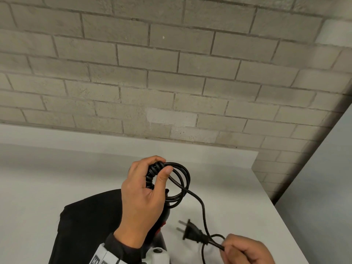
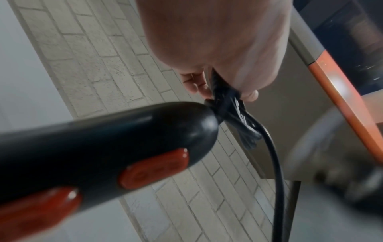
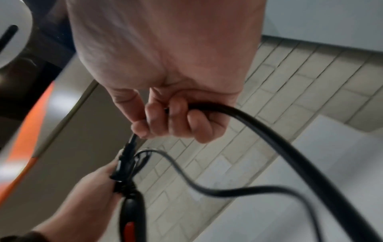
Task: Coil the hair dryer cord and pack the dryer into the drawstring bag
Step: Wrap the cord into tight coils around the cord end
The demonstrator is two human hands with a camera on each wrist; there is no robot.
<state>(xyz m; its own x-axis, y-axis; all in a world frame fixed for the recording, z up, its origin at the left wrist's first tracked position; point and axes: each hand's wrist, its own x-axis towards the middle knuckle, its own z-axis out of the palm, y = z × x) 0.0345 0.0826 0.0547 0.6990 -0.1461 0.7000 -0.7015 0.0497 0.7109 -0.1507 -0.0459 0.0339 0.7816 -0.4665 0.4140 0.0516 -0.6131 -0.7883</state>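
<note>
Right hand (image 1: 245, 250), near right, pinches the cord (image 1: 202, 204) just behind the plug (image 1: 190, 232); its 1 slack run climbs far-left to the coil (image 1: 177, 183) clamped in the left hand (image 1: 142, 195), hair dryer (image 2: 93, 147) hanging below over the black bag (image 1: 85, 225) on the bench (image 1: 57, 168).

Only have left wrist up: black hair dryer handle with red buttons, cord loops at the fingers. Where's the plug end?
Observer: Head view: the black two-prong plug is not coiled in yet. It sits over the white table.
Operator: Who's got it?
Observer: The right hand has its grip on the black cord just behind the plug.
Operator: Bag?
Observer: A black fabric bag lies on the table beside the left hand.
</note>
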